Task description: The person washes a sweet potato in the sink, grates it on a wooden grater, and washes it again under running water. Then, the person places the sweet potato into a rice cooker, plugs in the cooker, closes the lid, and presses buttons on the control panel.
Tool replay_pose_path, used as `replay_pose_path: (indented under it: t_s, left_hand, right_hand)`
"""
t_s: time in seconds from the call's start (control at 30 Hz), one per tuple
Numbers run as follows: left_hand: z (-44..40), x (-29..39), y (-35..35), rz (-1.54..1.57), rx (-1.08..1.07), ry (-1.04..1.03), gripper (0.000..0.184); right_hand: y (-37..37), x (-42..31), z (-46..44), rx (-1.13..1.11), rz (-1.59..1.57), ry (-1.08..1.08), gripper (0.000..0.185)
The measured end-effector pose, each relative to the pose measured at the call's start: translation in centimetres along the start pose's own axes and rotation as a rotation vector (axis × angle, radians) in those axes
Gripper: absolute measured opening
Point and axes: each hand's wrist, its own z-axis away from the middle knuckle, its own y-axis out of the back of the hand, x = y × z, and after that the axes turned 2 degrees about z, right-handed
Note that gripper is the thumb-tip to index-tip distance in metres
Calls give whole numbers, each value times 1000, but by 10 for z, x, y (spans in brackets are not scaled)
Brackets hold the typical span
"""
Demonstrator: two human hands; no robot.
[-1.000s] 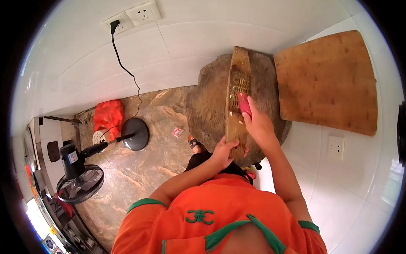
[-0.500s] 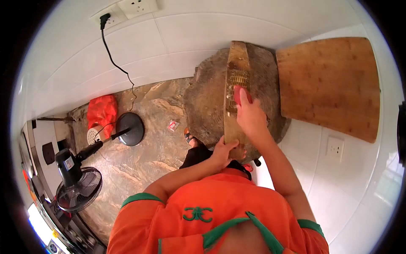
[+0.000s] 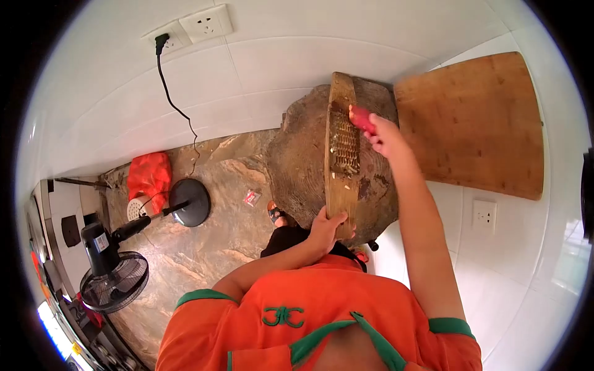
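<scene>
A long wooden grater [image 3: 344,139] lies over a large round wooden block [image 3: 297,154], its near end toward my body. Pale shreds and bits cling to its rough grating plate. My left hand [image 3: 326,232] is closed around the near end of the grater. Held in my right hand [image 3: 385,136] is a red-skinned sweet potato [image 3: 362,119], with a cut orange end pointing at the upper right edge of the grating plate. Whether that end touches the plate, I cannot tell.
A wooden board [image 3: 473,127] leans against the wall at the right. On the floor to the left are a black fan [image 3: 114,272] with its round base [image 3: 190,203], a red bag [image 3: 149,175] and a small packet [image 3: 251,197]. A plugged-in cord [image 3: 170,99] hangs from the wall socket.
My right hand has moved up and right with the sweet potato, from the middle of the grating plate to its upper right edge, uncovering the plate. My left hand keeps its grip.
</scene>
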Motion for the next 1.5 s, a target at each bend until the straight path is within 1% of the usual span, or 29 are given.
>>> replay_pose_path:
  t_s: [0.07,0.17,0.23,0.27,0.33,0.4,0.43,0.47,0.5,0.57,0.63,0.67,0.7,0.73,0.77,0.83,0.93,1.03,1.13,1.17,1.2,1.27,1.3,1.4,1.43,1.5]
  left_hand:
    - [1,0,2,49,-36,-3,43]
    - [7,11,-10,5,40,86,44]
    - [6,9,-10,19,31,88,44]
    - [6,7,-10,23,26,92,44]
    - [3,4,-7,-71,53,54,43]
    - [-4,1,-4,-119,55,18,43]
    - [-7,-1,0,-130,47,10,43]
    - [-5,-4,5,-148,38,8,43]
    - [-1,-3,2,-137,61,24,43]
    - [3,4,-11,-117,89,32,42]
    - [8,2,-12,-91,69,39,42]
    - [6,5,-13,-79,55,27,41]
    - [3,11,-13,-84,54,13,41]
    - [3,11,-11,-80,57,9,42]
    - [5,6,-10,-65,65,17,42]
    - [-2,4,-2,-57,49,22,42]
    - [2,5,-2,-63,63,46,42]
    - [6,6,-11,-62,107,44,41]
    - [6,5,-12,-63,100,44,40]
    - [5,5,-12,-69,100,50,40]
    - [4,6,-12,-75,99,54,40]
    - [3,7,-11,-70,88,45,40]
    - [3,7,-10,-65,83,43,40]
    - [-6,-2,2,-149,107,-13,40]
    - [-3,-5,-1,-130,107,-4,40]
    - [3,4,-10,-109,89,-6,41]
  right_hand:
    - [44,11,-6,-374,-313,-106,29]
    - [34,20,52,-194,-143,24,36]
    - [8,50,78,97,407,368,44]
    - [1,74,85,211,700,749,48]
    - [-18,91,100,342,1090,969,51]
    - [-40,76,123,359,1275,621,50]
    - [-43,71,103,388,1269,628,49]
    - [-50,56,93,373,1274,576,48]
    - [-56,37,82,366,1278,536,48]
    - [-62,21,56,429,1274,512,49]
    - [-41,37,-37,483,865,629,45]
    - [-28,37,-69,500,656,695,43]
    - [-16,19,-53,233,265,418,35]
    - [-2,6,-23,-38,-110,122,32]
    - [11,7,-9,-120,-283,-17,30]
    - [36,19,20,-319,-393,-70,31]
    - [50,40,37,-395,-268,-236,32]
    - [29,42,62,-217,66,-66,41]
    - [10,46,81,-37,440,185,49]
    - [12,62,69,12,654,391,52]
    - [15,79,58,113,873,592,56]
    - [-7,72,105,144,1066,583,55]
    - [-18,73,121,191,1203,429,53]
    - [-33,62,109,297,1265,540,50]
    - [-27,69,75,352,1227,750,47]
    - [-59,16,69,388,1329,376,46]
